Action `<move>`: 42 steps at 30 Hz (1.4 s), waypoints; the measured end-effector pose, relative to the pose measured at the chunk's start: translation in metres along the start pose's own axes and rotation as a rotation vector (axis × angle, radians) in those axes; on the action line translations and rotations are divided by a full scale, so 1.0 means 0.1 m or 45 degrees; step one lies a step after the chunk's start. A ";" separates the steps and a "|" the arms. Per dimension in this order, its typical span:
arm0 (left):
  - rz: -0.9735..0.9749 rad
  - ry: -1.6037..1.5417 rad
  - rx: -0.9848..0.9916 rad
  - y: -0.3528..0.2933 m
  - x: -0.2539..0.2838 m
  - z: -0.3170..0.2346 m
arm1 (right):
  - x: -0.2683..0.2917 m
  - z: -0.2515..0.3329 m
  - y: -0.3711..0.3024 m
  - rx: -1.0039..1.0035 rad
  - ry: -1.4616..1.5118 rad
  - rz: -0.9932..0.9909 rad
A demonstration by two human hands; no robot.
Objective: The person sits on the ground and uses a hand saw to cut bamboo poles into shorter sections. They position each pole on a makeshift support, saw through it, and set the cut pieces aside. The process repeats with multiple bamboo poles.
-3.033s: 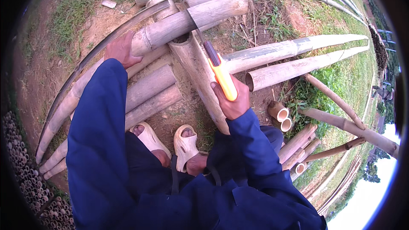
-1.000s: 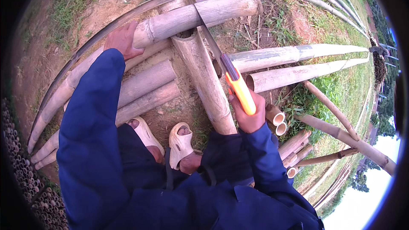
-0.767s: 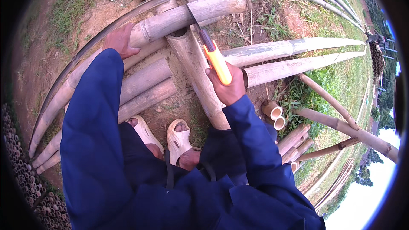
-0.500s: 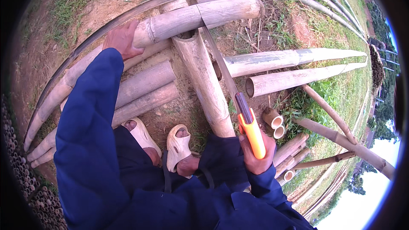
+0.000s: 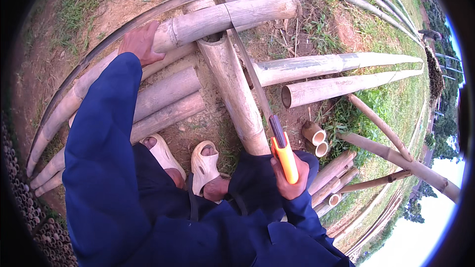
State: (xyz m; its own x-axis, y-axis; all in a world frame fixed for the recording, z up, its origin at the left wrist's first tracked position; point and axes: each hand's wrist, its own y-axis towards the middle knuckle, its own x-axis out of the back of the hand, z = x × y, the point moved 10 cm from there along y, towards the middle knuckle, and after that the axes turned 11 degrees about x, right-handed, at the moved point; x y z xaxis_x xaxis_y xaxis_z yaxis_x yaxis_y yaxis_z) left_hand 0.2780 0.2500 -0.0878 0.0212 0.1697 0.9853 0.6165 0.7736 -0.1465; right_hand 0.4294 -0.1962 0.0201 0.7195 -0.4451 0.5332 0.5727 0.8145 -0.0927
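My left hand (image 5: 142, 44) is clamped over a thick bamboo pole (image 5: 198, 25) and presses it from above. My right hand (image 5: 295, 182) grips the orange handle of a hand saw (image 5: 285, 162). The saw's long blade runs away from me and sits in a cut across the pole, to the right of my left hand. The pole lies across an upright-slanting bamboo post (image 5: 235, 91) with a hollow upper end. How deep the cut goes cannot be told.
Cut bamboo lengths (image 5: 166, 94) lie left of my feet in pale sandals (image 5: 204, 165). Two long poles (image 5: 321, 89) stretch off to the right. Short bamboo pieces (image 5: 314, 133) and a crossed bamboo frame (image 5: 396, 155) stand nearer. A dark split strip (image 5: 106, 44) curves along the left.
My right hand has drawn the saw slightly back toward me, with its blade still in the cut. My left hand keeps its place on the pole. The whole view has shifted a little.
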 end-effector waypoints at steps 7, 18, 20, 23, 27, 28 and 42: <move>-0.110 -0.043 -0.093 0.03 0.05 -0.10 | -0.42 0.10 1.38 0.209 0.031 -0.039; -0.028 0.045 -0.012 0.02 0.00 0.02 | -0.02 0.03 0.06 0.158 -0.070 -0.017; -0.038 -0.001 -0.033 0.03 -0.01 -0.01 | -0.10 -0.01 0.45 0.182 -0.031 -0.083; 0.015 0.006 0.032 0.08 -0.04 0.02 | -0.54 -0.11 1.58 0.309 0.108 -0.088; -0.005 -0.017 -0.002 0.07 -0.07 0.02 | -0.67 -0.17 1.74 0.330 0.145 -0.096; -0.010 -0.032 -0.013 0.08 -0.06 0.07 | -0.61 -0.07 1.52 0.400 0.179 -0.128; -0.075 -0.023 -0.057 0.13 -0.03 -0.01 | -0.68 -0.19 1.87 0.345 0.269 -0.220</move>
State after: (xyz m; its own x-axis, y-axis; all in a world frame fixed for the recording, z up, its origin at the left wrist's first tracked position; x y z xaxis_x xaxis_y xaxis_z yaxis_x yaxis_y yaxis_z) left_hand 0.2869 0.2591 -0.0930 -0.0303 0.1361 0.9902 0.6509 0.7545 -0.0837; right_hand 0.4948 -0.0207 -0.0495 0.7027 -0.6283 0.3338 0.5882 0.7770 0.2244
